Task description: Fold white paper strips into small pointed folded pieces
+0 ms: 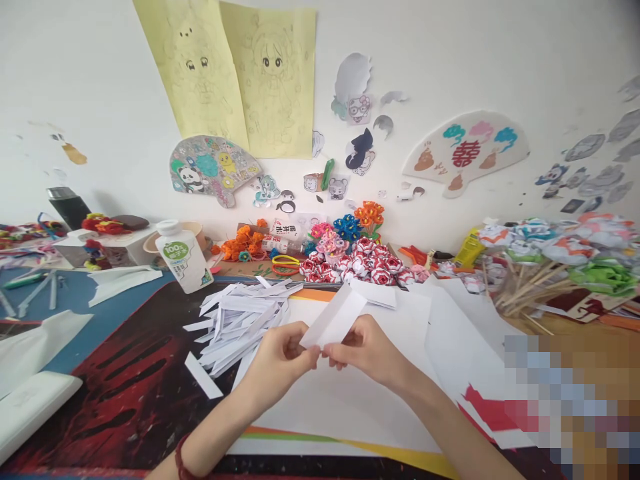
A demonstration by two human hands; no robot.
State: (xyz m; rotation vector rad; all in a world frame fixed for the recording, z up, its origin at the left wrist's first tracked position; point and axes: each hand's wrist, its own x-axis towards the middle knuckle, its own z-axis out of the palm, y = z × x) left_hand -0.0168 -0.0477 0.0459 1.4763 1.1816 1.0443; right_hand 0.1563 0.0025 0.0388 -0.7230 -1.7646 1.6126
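A strip of white paper [336, 315] with a lengthwise crease is held up at a slant between both hands. My left hand [287, 350] pinches its lower left corner, thumb on top. My right hand [364, 348] grips the lower right edge, thumb tip close to the left thumb. Beneath the hands lie large white sheets [320, 407], with orange, green and yellow edges showing under them. Just left of my left hand is a heap of folded white paper strips [240, 320]. One folded strip [203, 375] lies apart at the heap's near side.
A white bottle [184, 257] stands behind the heap. Red-and-white paper flowers [373, 260] line the back of the table. Paper flowers on sticks [535, 267] stand at the right. A white case [37, 413] lies at the left edge. Red paper scraps [487, 408] lie at the right.
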